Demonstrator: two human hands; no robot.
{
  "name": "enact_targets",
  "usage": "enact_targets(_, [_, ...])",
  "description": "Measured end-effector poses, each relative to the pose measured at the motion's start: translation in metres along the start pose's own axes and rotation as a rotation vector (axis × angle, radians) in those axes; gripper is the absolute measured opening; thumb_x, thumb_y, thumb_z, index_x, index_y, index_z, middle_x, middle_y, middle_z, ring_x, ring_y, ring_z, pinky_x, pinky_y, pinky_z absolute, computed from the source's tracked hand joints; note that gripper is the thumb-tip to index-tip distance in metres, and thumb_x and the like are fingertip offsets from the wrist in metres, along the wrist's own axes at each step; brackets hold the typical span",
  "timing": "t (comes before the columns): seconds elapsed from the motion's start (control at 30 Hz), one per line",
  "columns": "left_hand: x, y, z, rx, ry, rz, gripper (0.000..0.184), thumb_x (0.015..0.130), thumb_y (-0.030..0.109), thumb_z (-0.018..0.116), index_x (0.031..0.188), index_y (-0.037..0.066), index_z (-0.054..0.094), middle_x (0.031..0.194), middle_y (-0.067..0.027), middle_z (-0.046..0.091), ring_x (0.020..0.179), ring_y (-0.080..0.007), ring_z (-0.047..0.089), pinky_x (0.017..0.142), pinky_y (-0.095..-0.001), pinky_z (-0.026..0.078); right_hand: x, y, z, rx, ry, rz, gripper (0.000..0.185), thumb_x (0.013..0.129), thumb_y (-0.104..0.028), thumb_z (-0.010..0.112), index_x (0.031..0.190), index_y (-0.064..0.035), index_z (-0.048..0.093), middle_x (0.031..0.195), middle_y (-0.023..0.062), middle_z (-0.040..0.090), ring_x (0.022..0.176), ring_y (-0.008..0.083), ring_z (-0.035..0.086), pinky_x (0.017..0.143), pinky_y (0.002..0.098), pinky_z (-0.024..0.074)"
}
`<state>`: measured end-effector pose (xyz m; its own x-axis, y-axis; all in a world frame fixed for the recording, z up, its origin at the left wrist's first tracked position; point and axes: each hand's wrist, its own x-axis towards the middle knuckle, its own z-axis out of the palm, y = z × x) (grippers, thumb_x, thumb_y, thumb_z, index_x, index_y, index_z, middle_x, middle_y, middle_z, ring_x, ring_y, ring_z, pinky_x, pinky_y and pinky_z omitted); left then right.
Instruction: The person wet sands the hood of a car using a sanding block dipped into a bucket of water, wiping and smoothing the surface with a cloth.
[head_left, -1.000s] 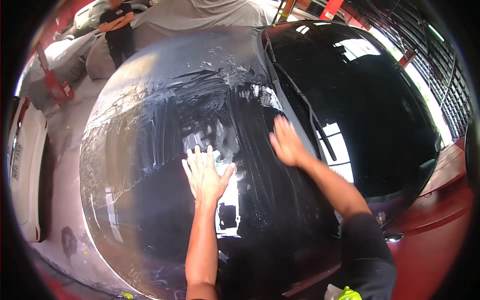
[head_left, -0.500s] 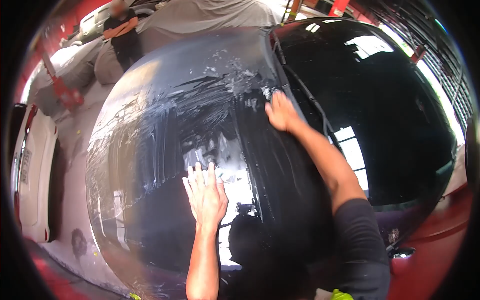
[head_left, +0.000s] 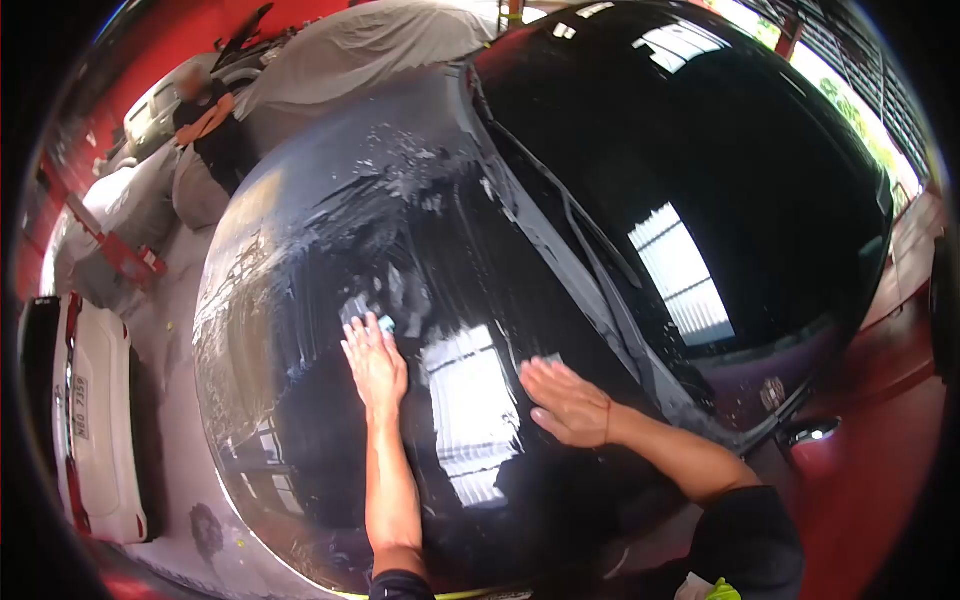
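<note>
A person worked bare-handed on the dark hood [head_left: 440,285] of a car, which spread beneath both hands and ran well beyond their fingertips. The left hand [head_left: 378,372] was laid flat, palm down, its fingers nearly together, with a small pale-blue piece [head_left: 387,324] just beside its fingertips; whether the hand gripped that piece could not be told. The right hand [head_left: 568,402], slightly blurred, was held flat with its fingers together; whether anything lay under its palm could not be told.

The surface appeared only partly smoothed: around and below both hands it was mostly dark and glossy, with a bright reflection [head_left: 470,400] between them. Just beyond the left fingertips lay cloudy smears [head_left: 405,290], and farther out, streaks and pale film [head_left: 330,215] marked what seemed to be left. Beyond the right hand, the windshield [head_left: 690,150] rose past a wiper [head_left: 590,225]. Far beyond the left hand, another person [head_left: 213,140] stood with folded arms.
</note>
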<state>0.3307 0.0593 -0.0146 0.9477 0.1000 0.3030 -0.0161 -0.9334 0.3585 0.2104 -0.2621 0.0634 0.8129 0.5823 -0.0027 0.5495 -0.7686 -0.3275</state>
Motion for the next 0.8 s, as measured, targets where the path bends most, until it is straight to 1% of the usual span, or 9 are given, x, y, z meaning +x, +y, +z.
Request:
enact_targets(0.03, [0.0, -0.002, 0.006, -0.016, 0.059, 0.012, 0.052, 0.107, 0.026, 0.042, 0.15, -0.003, 0.041, 0.155, -0.0283, 0.039, 0.149, -0.0424, 0.03, 0.125, -0.0499, 0.019, -0.032, -0.008, -0.001, 0.172, -0.011, 0.026, 0.06, 0.101, -0.027, 0.049, 0.145, 0.0115, 0.039, 0.153, 0.0294, 0.041, 0.147, 0.0409, 0.035, 0.123, 0.0481, 0.0248])
enact_targets(0.1, [-0.006, -0.005, 0.002, -0.158, 0.094, 0.063, 0.054, 0.108, 0.027, 0.041, 0.151, -0.006, 0.038, 0.155, -0.0292, 0.039, 0.149, -0.043, 0.03, 0.125, -0.0496, 0.02, -0.078, 0.01, -0.017, 0.434, 0.473, 0.191, 0.042, 0.101, -0.021, 0.049, 0.126, 0.0107, 0.059, 0.136, 0.0304, 0.057, 0.134, 0.0439, 0.05, 0.115, 0.0441, 0.038])
enact_targets(0.13, [-0.025, -0.004, -0.001, -0.161, -0.006, 0.005, 0.054, 0.109, 0.027, 0.041, 0.151, -0.006, 0.037, 0.155, -0.0293, 0.038, 0.149, -0.0431, 0.029, 0.124, -0.0499, 0.02, -0.104, 0.021, -0.049, 0.57, 0.314, 0.619, 0.04, 0.103, -0.02, 0.046, 0.123, 0.0104, 0.062, 0.131, 0.0297, 0.061, 0.128, 0.044, 0.055, 0.111, 0.0411, 0.0413])
enact_targets(0.17, [-0.024, 0.009, -0.003, -0.176, -0.062, -0.038, 0.054, 0.109, 0.028, 0.041, 0.151, -0.007, 0.036, 0.156, -0.0294, 0.038, 0.149, -0.0433, 0.028, 0.124, -0.0503, 0.019, -0.12, 0.046, -0.039, 0.696, 0.875, 0.511, 0.042, 0.103, -0.021, 0.045, 0.129, 0.01, 0.059, 0.132, 0.0295, 0.061, 0.124, 0.0418, 0.058, 0.108, 0.0396, 0.0423])
enact_targets(0.23, [-0.078, 0.058, -0.007, -0.185, -0.175, 0.3, 0.054, 0.109, 0.028, 0.039, 0.152, -0.005, 0.036, 0.16, -0.0273, 0.032, 0.152, -0.0417, 0.023, 0.125, -0.0496, 0.015, -0.168, 0.105, -0.02, 0.182, 0.952, 1.024, 0.047, 0.102, -0.021, 0.046, 0.138, 0.0084, 0.054, 0.136, 0.0279, 0.06, 0.125, 0.0381, 0.059, 0.107, 0.0387, 0.0423])
enact_targets(0.37, [-0.096, 0.17, 0.01, -0.062, -0.192, 0.438, 0.056, 0.107, 0.029, 0.041, 0.152, -0.004, 0.037, 0.159, -0.0307, 0.03, 0.152, -0.0441, 0.022, 0.125, -0.052, 0.016, -0.18, 0.128, -0.048, 0.406, 1.492, 0.641, 0.05, 0.102, -0.025, 0.042, 0.139, 0.0063, 0.054, 0.137, 0.0288, 0.058, 0.126, 0.0434, 0.057, 0.107, 0.0417, 0.0434])
enact_targets(0.6, [-0.152, 0.273, 0.014, -0.208, -0.113, 0.939, 0.052, 0.102, 0.016, 0.051, 0.146, -0.011, 0.04, 0.15, -0.0336, 0.042, 0.141, -0.0498, 0.04, 0.118, -0.0561, 0.03, -0.174, 0.123, -0.046, 0.126, 1.413, 0.517, 0.054, 0.102, -0.022, 0.045, 0.147, 0.0057, 0.042, 0.145, 0.0262, 0.051, 0.133, 0.0437, 0.048, 0.114, 0.0473, 0.0371])
enact_targets(0.67, [-0.204, 0.311, -0.009, -0.281, -0.408, 0.928, 0.057, 0.098, 0.013, 0.057, 0.148, -0.008, 0.039, 0.152, -0.0313, 0.041, 0.146, -0.0462, 0.035, 0.121, -0.0525, 0.027, -0.173, 0.125, -0.042, 0.131, 1.414, 0.541, 0.054, 0.102, -0.022, 0.046, 0.148, 0.0054, 0.042, 0.145, 0.0261, 0.051, 0.133, 0.044, 0.048, 0.114, 0.0478, 0.0372])
enact_targets(0.8, [-0.272, 0.347, -0.031, -0.353, -0.491, 1.071, 0.057, 0.094, 0.015, 0.061, 0.145, -0.005, 0.045, 0.149, -0.0253, 0.047, 0.144, -0.0425, 0.038, 0.12, -0.0512, 0.03, -0.176, 0.133, -0.038, 0.058, 1.389, 0.51, 0.054, 0.101, -0.021, 0.049, 0.148, 0.004, 0.041, 0.144, 0.0265, 0.05, 0.132, 0.045, 0.048, 0.113, 0.0487, 0.038])
